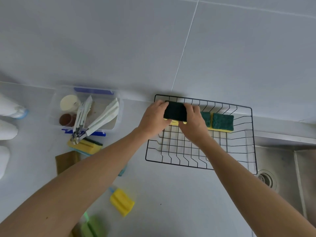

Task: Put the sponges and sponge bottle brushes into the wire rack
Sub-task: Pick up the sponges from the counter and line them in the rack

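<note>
A black wire rack [188,152] sits on the grey counter against the wall. At its far left corner, my left hand [153,118] and my right hand [194,123] together grip a dark-topped yellow sponge [175,112]. Two green-topped sponges [223,122] lie in the rack's far row to the right, one partly hidden by my right hand. On the counter lie a yellow sponge bottle brush [121,201], a green sponge brush [90,226] and a yellow sponge [85,146].
A clear plastic box [119,106] with blue clips holds cups and white tongs, left of the rack. A brown cloth [65,160] lies below it. A steel sink [287,161] with a drain lies right of the rack. White bottles stand at the left edge.
</note>
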